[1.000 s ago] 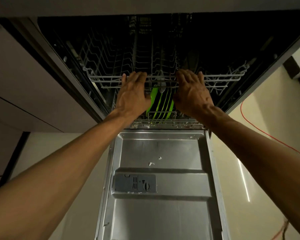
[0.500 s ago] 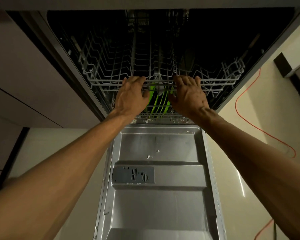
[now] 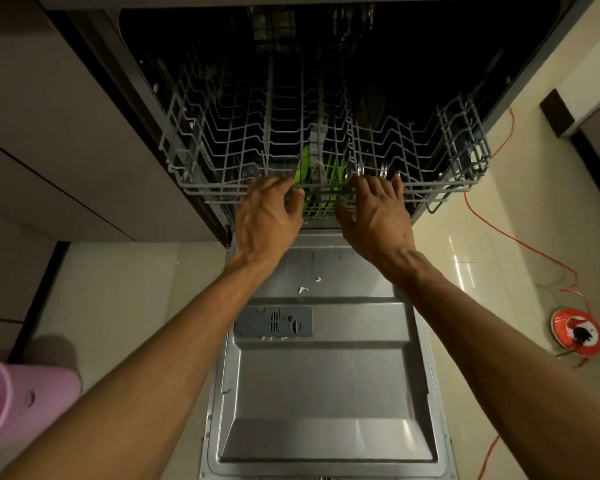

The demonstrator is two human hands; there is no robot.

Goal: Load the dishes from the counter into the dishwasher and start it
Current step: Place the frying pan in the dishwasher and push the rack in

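1. Head view, the appliance: we look down at a dishwasher with its door (image 3: 326, 393) folded flat toward us and the upper rack (image 3: 222, 188) drawn partly out of the dark tub.
2. Head view, the hands: our left hand (image 3: 267, 216) rests on the rack's front rail with its fingers hooked over the wire. Our right hand (image 3: 374, 213) sits just beside it on the same rail, fingers also bent over the wire.
3. Head view, the dishes: green plates (image 3: 321, 178) stand on edge below the upper rack, between our hands. No counter shows here.
4. Head view, surroundings: a pink bin (image 3: 18, 407) stands at lower left, and a red cable reel (image 3: 577, 334) lies on the floor at right.
5. Step in hand, as we judge it: moving the upper rack along its runners; which way, we cannot tell.
6. Next move, we judge: an even pull or push with both hands, so the rack runs straight.
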